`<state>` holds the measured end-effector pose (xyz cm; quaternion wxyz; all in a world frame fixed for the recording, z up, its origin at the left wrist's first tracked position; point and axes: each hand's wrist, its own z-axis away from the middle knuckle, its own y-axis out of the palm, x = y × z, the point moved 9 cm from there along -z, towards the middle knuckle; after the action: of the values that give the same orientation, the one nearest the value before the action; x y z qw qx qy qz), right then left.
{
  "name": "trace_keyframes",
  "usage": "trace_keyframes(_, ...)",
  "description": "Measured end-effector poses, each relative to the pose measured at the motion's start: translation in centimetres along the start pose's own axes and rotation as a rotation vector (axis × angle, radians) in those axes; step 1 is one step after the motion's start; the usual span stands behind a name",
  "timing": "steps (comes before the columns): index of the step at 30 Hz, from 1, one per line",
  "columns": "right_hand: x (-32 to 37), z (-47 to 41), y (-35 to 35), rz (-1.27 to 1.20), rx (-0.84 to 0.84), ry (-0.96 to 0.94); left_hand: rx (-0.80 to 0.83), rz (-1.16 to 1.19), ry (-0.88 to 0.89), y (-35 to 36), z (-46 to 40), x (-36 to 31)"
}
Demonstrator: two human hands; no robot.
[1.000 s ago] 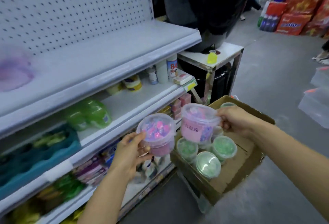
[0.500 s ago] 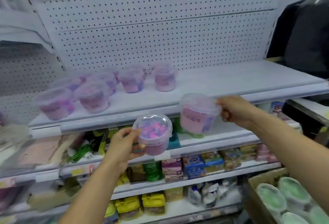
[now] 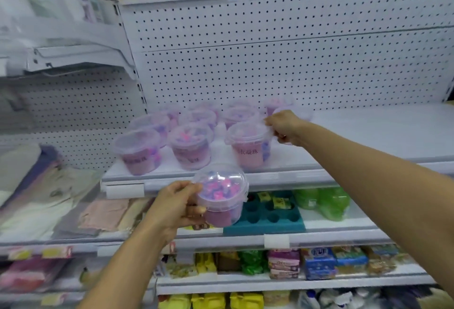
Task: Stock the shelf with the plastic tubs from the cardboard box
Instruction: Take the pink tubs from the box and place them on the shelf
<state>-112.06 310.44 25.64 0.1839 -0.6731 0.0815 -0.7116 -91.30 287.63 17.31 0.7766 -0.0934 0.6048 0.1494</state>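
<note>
While both hands grip pink tubs, the right tub (image 3: pixel 250 149) rests on the white pegboard-backed shelf (image 3: pixel 368 141).

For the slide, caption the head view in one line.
Right hand sets a pink tub on the white shelf beside earlier tubs; left hand holds another tub below.

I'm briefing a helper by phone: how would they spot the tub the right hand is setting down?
Find the white pegboard shelf holding pink-and-purple tubs. The right hand grips the tub at the front row's right end, the only shelf tub being touched.
</note>
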Motion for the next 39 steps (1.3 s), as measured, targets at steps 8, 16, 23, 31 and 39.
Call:
trace_keyframes(8,-0.1,-1.1,1.8,0.057,0.059,0.004,0.008,0.026,-0.027,-0.8,-1.0,-0.2)
trace_keyframes(16,4.1,8.3,0.9,0.289,0.044,-0.602,0.075,0.072,-0.027,1.6,-0.3,-1.7)
trace_keyframes(23,2.9,17.6,2.2,1.014,-0.091,-1.068,0.168,0.081,0.020,7.9,0.8,-4.2)
trace_keyframes(31,2.0,15.9,-6.1,0.784,-0.323,-1.053,0.088,-0.414,0.413,13.1,0.3,-8.6)
trace_keyframes(39,-2.3,8.3,-11.8,0.649,-0.291,-0.733,-0.016,-1.042,0.849,12.7,-4.1,-10.3)
